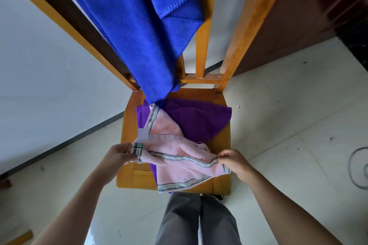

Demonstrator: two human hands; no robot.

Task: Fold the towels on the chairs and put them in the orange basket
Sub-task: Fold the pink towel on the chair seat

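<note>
Towels, three of them, sit on the wooden chair [235, 32] in front of me. Biggest is the blue towel [127, 26], draped over the chair back and trailing down to the rear of the seat. Under its tip a purple towel [197, 117] lies spread across the seat. On top of that, towards the seat's front edge, lies the pink towel [179, 173] with striped borders, partly doubled over and hanging a little past the edge. My left hand [117, 155] pinches its left striped corner and my right hand [233, 160] pinches the striped hem on the right, fingers [223, 156] clenched on the cloth, which runs between them.
</note>
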